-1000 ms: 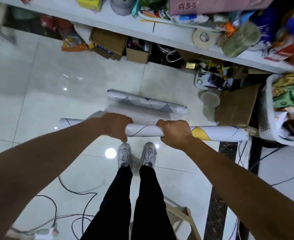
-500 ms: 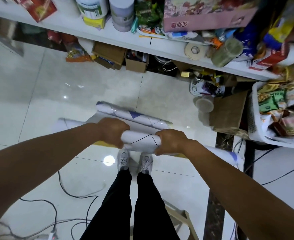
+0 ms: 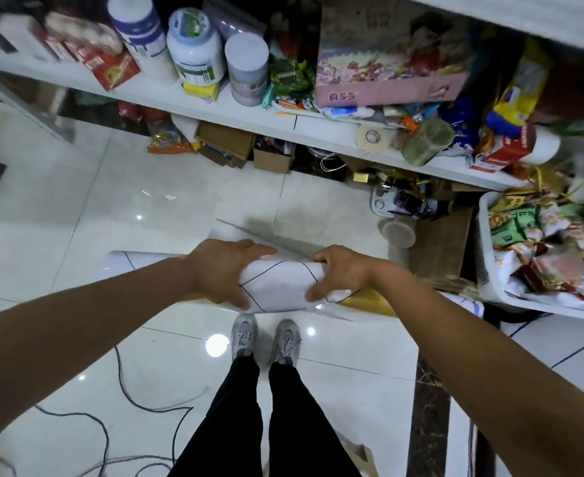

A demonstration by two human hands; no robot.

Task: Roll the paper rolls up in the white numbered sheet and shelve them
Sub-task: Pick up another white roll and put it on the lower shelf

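Observation:
I hold a thick white paper bundle (image 3: 278,287) with black lines in front of me, above my feet. My left hand (image 3: 227,273) wraps over its left part, thumb underneath. My right hand (image 3: 340,271) grips its right part, fingers curled over the top. The bundle's left end (image 3: 135,266) sticks out past my left arm. A yellow patch of the sheet (image 3: 369,302) shows under my right wrist. A loose edge of sheet (image 3: 249,232) trails behind the bundle. The white shelf (image 3: 283,123) runs across ahead, crowded with goods.
Jars (image 3: 194,53), a pink box (image 3: 390,60) and a tape roll (image 3: 371,137) fill the shelf. Cardboard boxes (image 3: 227,142) sit beneath it. A white basket (image 3: 487,263) of snack packets stands at the right. Black cables (image 3: 118,404) snake over the tiled floor at lower left.
The second roll that lay on the floor has been taken into the bundle, which is now thicker. My hands have closed in toward each other, and my view has tilted up toward the shelf.

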